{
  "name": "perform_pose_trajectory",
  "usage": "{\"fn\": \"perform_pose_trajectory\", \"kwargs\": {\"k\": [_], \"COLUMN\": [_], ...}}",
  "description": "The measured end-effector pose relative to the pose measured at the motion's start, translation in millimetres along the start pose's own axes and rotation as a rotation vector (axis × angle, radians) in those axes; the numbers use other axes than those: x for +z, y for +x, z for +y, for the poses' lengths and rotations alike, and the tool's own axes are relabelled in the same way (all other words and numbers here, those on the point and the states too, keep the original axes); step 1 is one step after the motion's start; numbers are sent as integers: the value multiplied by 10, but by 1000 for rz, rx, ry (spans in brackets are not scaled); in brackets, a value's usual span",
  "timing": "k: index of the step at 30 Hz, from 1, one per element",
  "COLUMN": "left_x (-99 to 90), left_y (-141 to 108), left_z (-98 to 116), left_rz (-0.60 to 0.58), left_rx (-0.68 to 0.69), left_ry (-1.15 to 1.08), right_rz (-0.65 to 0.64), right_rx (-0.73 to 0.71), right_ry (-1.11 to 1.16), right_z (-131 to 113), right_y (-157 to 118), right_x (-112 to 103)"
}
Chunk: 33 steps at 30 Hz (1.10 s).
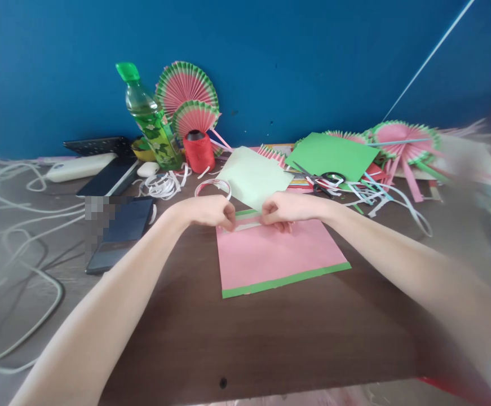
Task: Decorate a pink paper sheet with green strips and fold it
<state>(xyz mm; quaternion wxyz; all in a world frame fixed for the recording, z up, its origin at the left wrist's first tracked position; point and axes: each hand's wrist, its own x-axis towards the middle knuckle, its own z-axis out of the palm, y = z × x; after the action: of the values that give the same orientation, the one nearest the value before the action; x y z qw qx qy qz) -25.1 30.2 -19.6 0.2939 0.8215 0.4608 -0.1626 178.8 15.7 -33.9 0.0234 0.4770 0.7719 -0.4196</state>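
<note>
A pink paper sheet (270, 254) with green strips along its near and far edges lies flat on the dark wooden table (270, 338). My left hand (209, 211) and my right hand (285, 210) both pinch the sheet's far edge, where a narrow white and green fold is raised. The fingertips of the two hands sit close together over that fold. A pale green sheet (256, 176) lies just behind the hands.
Behind stand a green bottle (150, 121), a red thread spool (198, 151) and pink-green paper fans (188, 93). Right: a green sheet (334, 155), scissors (325, 180), paper strips (380, 194), more fans (401, 138). Left: phones (120, 231), white cables (17, 237), a tape ring (213, 186).
</note>
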Motion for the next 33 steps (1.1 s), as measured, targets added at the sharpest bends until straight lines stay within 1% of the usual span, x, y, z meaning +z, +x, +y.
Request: {"fn": "perform_pose_trajectory", "kwargs": {"k": [12,24,29,33], "left_x": [0,-11,-19,-22], "left_y": [13,-39,-49,-40], "left_z": [-10,61,46,19], "left_rz": [-1,9,42,28], "left_rx": [-18,-106,-125,-128], "left_ry": [4,98,128,109], "right_rz": [9,12,10,17], "right_rx": [3,3,-9,4], "right_ry": [-10,12,25,17], "right_z": [-18,-7,19,27], "right_y": [-7,-7,7,14], "right_x": [6,6,10,14]}}
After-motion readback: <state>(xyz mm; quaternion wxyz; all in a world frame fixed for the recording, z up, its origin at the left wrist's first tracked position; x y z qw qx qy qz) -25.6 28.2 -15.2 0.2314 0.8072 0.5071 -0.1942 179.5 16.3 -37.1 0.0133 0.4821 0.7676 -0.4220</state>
